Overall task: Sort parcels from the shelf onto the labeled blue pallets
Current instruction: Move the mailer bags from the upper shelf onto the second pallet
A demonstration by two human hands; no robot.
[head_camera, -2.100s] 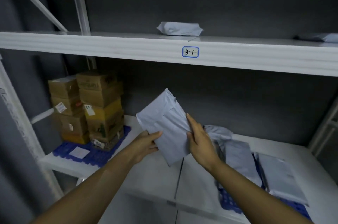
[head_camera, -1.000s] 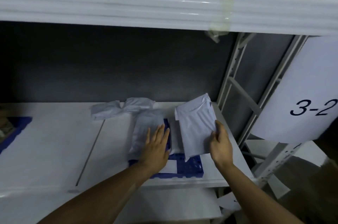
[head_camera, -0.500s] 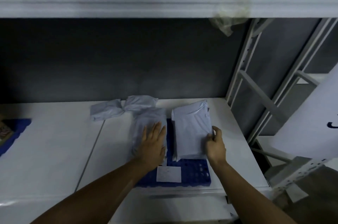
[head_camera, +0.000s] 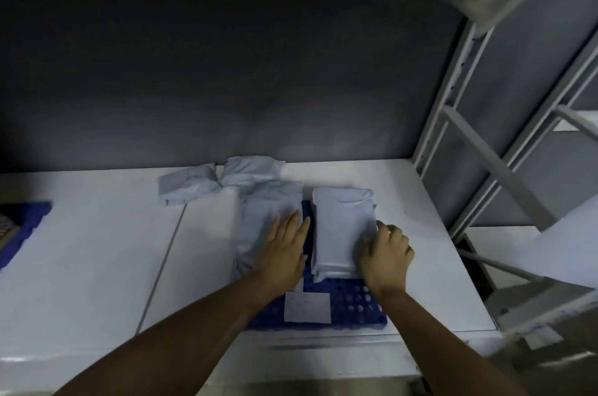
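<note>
Right hand [head_camera: 385, 258] is curling fingers around right edge of grey parcel [head_camera: 343, 227] lying on blue pallet [head_camera: 356, 301]. Left hand [head_camera: 284, 253] is pressing flat, fingers together, on neighbouring parcel [head_camera: 265, 217]. White label [head_camera: 307, 306] is sitting at pallet's front.

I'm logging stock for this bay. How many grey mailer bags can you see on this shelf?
4, possibly more beneath: one under the left hand on the blue pallet, left bag; right bag at the right hand; two behind, rear-left bag and rear bag.
</note>
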